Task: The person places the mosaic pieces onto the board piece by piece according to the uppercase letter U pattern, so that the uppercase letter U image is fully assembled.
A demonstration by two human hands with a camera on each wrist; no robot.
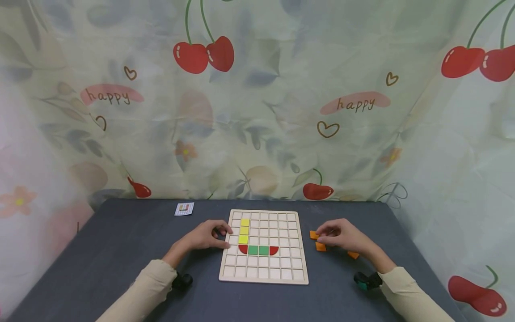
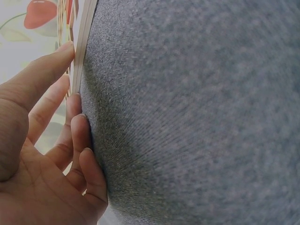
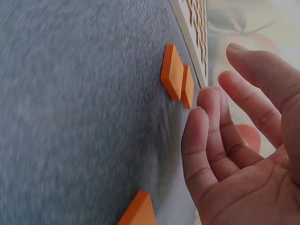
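Observation:
A wooden grid board [image 1: 281, 272] lies on the dark tabletop. My left hand [image 1: 208, 234] is at its left edge, thumb and fingertips touching the frame with the fingers loosely bent. Several yellow squares [image 1: 243, 230] form a column on the board. Below them runs a row of green squares [image 1: 258, 250] between two red rounded pieces [image 1: 274, 250]. Right of the board my right hand [image 1: 345, 234] hovers with relaxed fingers and nothing in its grasp. Near its fingertips lie two orange tiles [image 1: 320, 247]; another orange tile [image 3: 140, 211] sits nearer the wrist.
A small card [image 1: 184, 209] with a printed coloured grid pattern lies at the back left of the table [image 1: 120, 241]. Behind the table hangs a curtain [image 1: 257, 112] printed with cherries and leaves. Each wrist wears a dark camera band [image 1: 368, 281].

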